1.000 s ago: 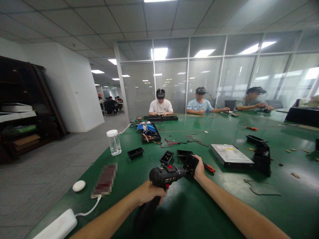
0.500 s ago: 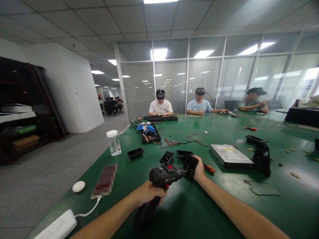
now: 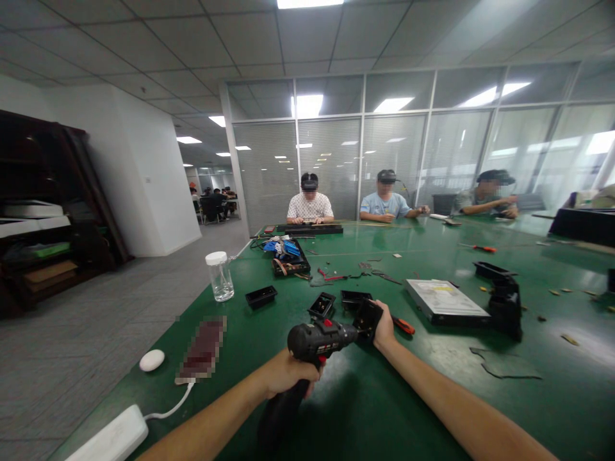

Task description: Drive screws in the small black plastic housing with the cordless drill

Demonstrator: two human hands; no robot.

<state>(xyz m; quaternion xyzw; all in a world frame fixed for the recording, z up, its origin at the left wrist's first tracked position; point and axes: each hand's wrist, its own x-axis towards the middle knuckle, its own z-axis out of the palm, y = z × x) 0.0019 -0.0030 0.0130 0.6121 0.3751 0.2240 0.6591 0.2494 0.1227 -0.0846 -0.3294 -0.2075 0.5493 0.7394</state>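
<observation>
1. While the right hand (image 3: 384,325) grips a small black housing (image 3: 368,320) just above the bench (image 3: 375,410), the front end of a cordless drill (image 3: 314,339) meets its near face; whether the bit touches a screw is too small to tell.
2. The left hand (image 3: 291,373) is wrapped around the drill's handle, so the two hands are apart, each clamped on its own object.
3. Just beyond the housing lie two black casings (image 3: 322,305), with a red-and-black tool handle (image 3: 403,325) right of the right hand.
4. Farther right sits a flat metal-topped drive (image 3: 446,299); well left, a white-lidded jar (image 3: 221,282).
</observation>
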